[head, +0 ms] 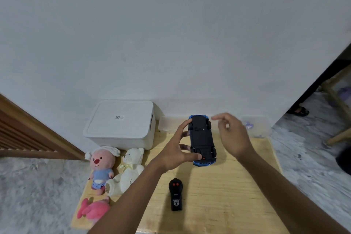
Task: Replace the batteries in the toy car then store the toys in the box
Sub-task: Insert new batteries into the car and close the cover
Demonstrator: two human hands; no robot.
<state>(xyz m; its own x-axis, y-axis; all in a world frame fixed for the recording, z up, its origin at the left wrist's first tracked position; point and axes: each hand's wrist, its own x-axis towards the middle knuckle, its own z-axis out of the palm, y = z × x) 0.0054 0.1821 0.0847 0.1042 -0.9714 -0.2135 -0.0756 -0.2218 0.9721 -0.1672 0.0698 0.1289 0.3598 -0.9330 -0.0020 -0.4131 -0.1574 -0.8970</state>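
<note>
A blue toy car [202,139] lies upside down above the wooden table [228,186], its black underside facing up. My left hand [177,153] grips its left side, with the thumb near the rear wheels and the fingers along the body. To the right of the car, my right hand [232,135] hovers apart from it with loosely bent fingers and holds nothing. A black remote control [175,194] with two red buttons lies on the table nearer to me. The white storage box [121,124] stands shut with its lid on at the back left.
Three plush toys lie at the table's left edge: a pink-faced one in blue [100,167], a white bear [127,171] and a pink one [94,211]. Clear plastic containers [256,126] stand against the wall at the back right. A wooden chair leg [338,100] is further right.
</note>
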